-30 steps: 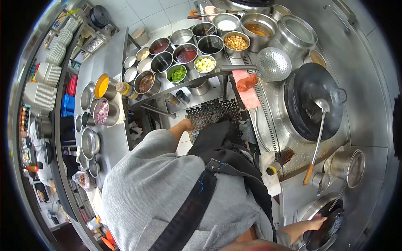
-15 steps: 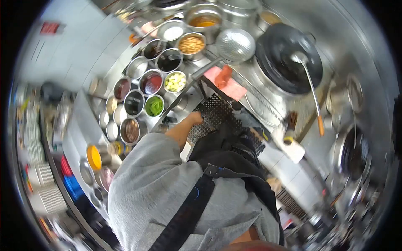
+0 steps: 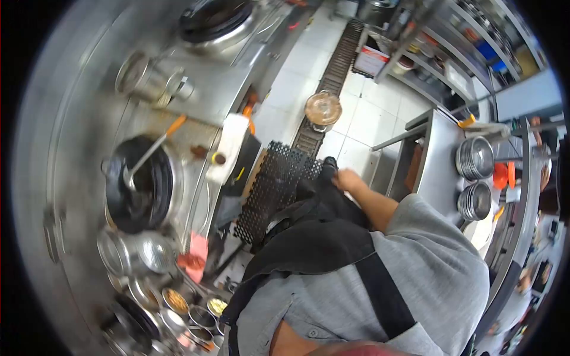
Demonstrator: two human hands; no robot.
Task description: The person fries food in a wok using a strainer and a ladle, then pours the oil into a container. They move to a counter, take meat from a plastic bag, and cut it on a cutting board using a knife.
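The right hand (image 3: 350, 180) hangs half-curled; I can't tell if it grips anything. The left is out of sight. Ahead, a two-handled pot (image 3: 323, 110) straddles the floor grating's (image 3: 341, 62) long edges, brown-topped, contents or lid unclear: likely weighty, rigid, best lifted by both handles (image 3: 319, 128). Stacked bowls (image 3: 475, 157) sit near the bench's (image 3: 436, 148) outer edge.

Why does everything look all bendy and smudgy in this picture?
In the head view, a wide-angle lens probably bows the steel wall and darkens the corners; the pots at lower left look smeared, likely from head movement; pale glare streaks the wall.
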